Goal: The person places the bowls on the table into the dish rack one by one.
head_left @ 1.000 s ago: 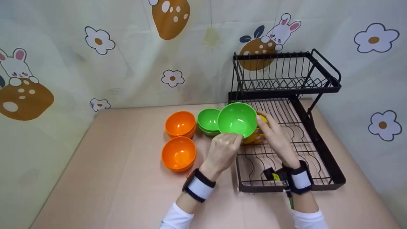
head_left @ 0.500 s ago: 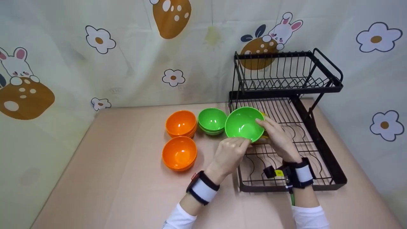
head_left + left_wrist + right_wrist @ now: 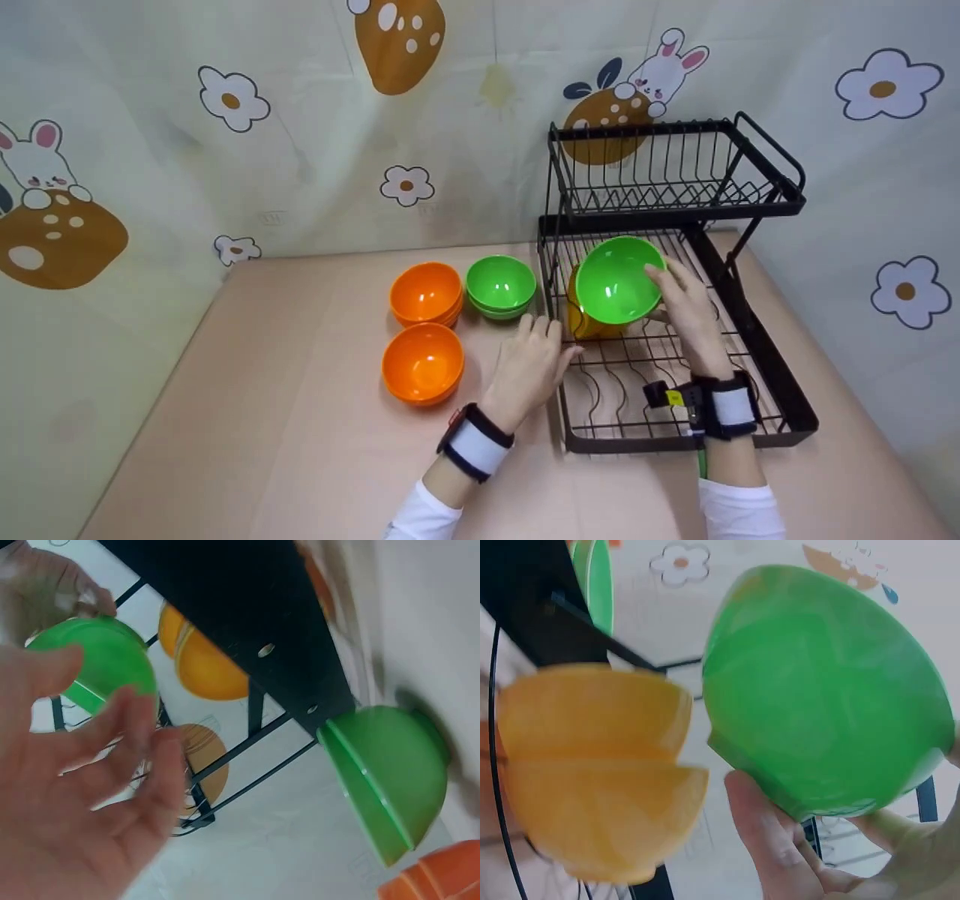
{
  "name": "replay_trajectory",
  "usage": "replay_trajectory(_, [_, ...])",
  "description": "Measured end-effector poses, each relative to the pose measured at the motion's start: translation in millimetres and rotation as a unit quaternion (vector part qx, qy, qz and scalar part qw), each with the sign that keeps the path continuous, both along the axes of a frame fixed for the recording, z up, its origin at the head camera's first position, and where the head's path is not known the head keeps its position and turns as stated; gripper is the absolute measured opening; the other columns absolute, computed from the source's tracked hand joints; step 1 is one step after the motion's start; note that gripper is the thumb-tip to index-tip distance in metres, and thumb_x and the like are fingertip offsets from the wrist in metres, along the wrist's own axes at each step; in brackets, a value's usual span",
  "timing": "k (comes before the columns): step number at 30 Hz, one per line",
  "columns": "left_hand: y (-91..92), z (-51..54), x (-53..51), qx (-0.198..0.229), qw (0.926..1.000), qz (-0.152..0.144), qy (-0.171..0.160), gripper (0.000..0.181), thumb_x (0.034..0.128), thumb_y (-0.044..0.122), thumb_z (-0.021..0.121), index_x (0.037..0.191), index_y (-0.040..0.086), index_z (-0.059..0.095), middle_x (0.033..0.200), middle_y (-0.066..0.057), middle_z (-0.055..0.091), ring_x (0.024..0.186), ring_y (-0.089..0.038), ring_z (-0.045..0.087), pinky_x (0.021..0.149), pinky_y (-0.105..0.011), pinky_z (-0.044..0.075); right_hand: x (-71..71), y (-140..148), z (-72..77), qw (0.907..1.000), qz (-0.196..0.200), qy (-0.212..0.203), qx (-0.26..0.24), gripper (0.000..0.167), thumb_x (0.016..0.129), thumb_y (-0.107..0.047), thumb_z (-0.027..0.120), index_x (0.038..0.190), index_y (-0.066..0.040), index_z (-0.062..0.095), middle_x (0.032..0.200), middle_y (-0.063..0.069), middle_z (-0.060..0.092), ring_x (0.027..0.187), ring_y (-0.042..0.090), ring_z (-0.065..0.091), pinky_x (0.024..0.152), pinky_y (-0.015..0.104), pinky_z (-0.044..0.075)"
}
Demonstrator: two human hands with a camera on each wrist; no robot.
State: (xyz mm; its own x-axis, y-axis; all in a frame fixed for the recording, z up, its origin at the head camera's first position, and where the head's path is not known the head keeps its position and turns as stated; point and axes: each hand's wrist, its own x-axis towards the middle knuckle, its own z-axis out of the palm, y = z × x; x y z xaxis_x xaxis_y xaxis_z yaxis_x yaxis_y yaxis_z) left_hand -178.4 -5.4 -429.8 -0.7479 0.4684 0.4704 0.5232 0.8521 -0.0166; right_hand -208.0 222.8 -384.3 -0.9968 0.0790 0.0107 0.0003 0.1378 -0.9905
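Note:
My right hand (image 3: 690, 319) grips a green bowl (image 3: 621, 280) by its right side, thumb on the rim and fingers at the underside. The bowl is tilted, hollow toward the head camera, above the lower tier of a black dish rack (image 3: 686, 444). Behind it, yellow bowls (image 3: 581, 319) stand on the rack, partly hidden; the right wrist view shows two yellow bowls (image 3: 600, 802) close together, apart from the green one. My left hand (image 3: 525, 367) is by the rack's left edge with loose, extended fingers, holding nothing. Beside it sits a stack of green bowls (image 3: 501, 286).
Two groups of orange bowls, a rear stack (image 3: 426, 294) and a front one (image 3: 424, 364), stand on the table (image 3: 300, 420) left of the green stack. The rack's upper tier (image 3: 675, 202) overhangs the back. A patterned curtain (image 3: 315, 172) hangs behind the table.
The green bowl has moved right, over the rack, with my right hand. My left hand has let go of its rim and its fingers have spread.

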Motion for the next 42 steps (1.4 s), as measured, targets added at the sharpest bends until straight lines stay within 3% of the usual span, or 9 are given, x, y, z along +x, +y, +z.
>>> replay_trajectory(3, [2.1,-3.3,0.4,-0.050,0.9964,0.028,-0.062,0.046,0.1097,0.048,0.063,0.112,0.003,0.076,0.098,-0.010,0.076,0.101,-0.025,0.070,0.071,-0.026,0.062,-0.6,5.2,-1.0,0.9995,-0.027,0.012,0.015,0.056,0.117,-0.027,0.046,0.167,-0.002,0.038,0.166,0.027,0.042,0.121,0.025,0.059,0.091,0.022,0.058])
replay_trajectory(9, [6.3,-7.2,1.5,-0.059,0.9881,0.037,-0.137,0.046,0.1087,0.050,0.065,0.098,0.007,0.078,0.083,-0.005,0.070,0.080,-0.019,0.067,0.061,-0.028,0.059,-0.6,12.4,-5.7,0.9936,-0.095,0.042,0.045,0.057,0.116,-0.034,0.051,0.164,-0.005,0.045,0.160,0.029,0.051,0.121,0.029,0.062,0.085,0.017,0.058])
replay_trajectory(12, [8.1,-8.5,2.1,-0.067,0.9875,0.038,-0.137,0.044,0.1077,0.048,0.067,0.103,0.006,0.078,0.086,-0.006,0.073,0.086,-0.020,0.067,0.064,-0.029,0.061,-0.2,15.9,-7.5,0.9874,-0.135,0.061,0.056,0.056,0.114,-0.034,0.054,0.160,-0.004,0.050,0.141,0.030,0.062,0.103,0.017,0.067,0.077,0.015,0.059])
replay_trajectory(17, [9.5,-9.1,3.9,-0.066,0.9890,0.034,-0.128,0.042,0.1054,0.047,0.072,0.095,0.007,0.079,0.084,-0.005,0.075,0.087,-0.020,0.067,0.064,-0.030,0.061,0.6,24.2,-9.6,0.9756,-0.190,0.077,0.078,0.052,0.114,-0.032,0.055,0.156,-0.002,0.055,0.105,0.006,0.063,0.079,0.002,0.059,0.069,0.015,0.056])
replay_trajectory(19, [9.5,-9.2,5.0,-0.063,0.9901,0.032,-0.121,0.042,0.1043,0.047,0.073,0.089,0.008,0.079,0.084,-0.005,0.075,0.086,-0.019,0.067,0.064,-0.030,0.060,0.6,27.2,-10.3,0.9720,-0.206,0.076,0.083,0.052,0.114,-0.033,0.054,0.157,-0.003,0.055,0.106,0.006,0.063,0.079,0.002,0.058,0.068,0.014,0.055])
replay_trajectory(25, [9.1,-10.1,6.3,-0.062,0.9931,0.028,-0.095,0.040,0.1025,0.047,0.076,0.086,0.010,0.080,0.081,-0.004,0.075,0.082,-0.017,0.065,0.061,-0.029,0.059,-0.9,31.2,-13.1,0.9569,-0.252,0.089,0.113,0.052,0.112,-0.034,0.057,0.155,-0.005,0.059,0.131,0.026,0.068,0.089,0.004,0.058,0.070,0.011,0.050])
replay_trajectory(30, [8.9,-10.9,4.8,-0.054,0.9928,0.021,-0.105,0.040,0.1030,0.046,0.076,0.085,0.010,0.080,0.081,-0.005,0.076,0.082,-0.018,0.065,0.064,-0.029,0.060,-3.6,31.4,-17.4,0.9376,-0.286,0.097,0.173,0.053,0.109,-0.034,0.062,0.152,-0.004,0.061,0.123,0.025,0.061,0.095,0.015,0.049,0.077,0.027,0.048])
replay_trajectory(34, [9.0,-11.0,4.1,-0.052,0.9922,0.017,-0.112,0.040,0.1035,0.044,0.075,0.086,0.009,0.080,0.083,-0.006,0.076,0.084,-0.019,0.066,0.067,-0.030,0.061,-4.8,30.7,-18.8,0.9300,-0.284,0.085,0.217,0.057,0.108,-0.037,0.063,0.155,-0.005,0.059,0.124,0.026,0.057,0.101,0.023,0.047,0.081,0.038,0.045])
replay_trajectory(42, [9.5,-11.5,4.0,-0.060,0.9922,0.022,-0.108,0.039,0.1033,0.045,0.076,0.089,0.008,0.081,0.085,-0.005,0.077,0.085,-0.018,0.067,0.068,-0.029,0.062,-7.3,27.9,-22.5,0.9211,-0.255,0.079,0.284,0.063,0.107,-0.041,0.064,0.158,-0.005,0.055,0.124,0.030,0.050,0.103,0.037,0.052,0.081,0.045,0.047])
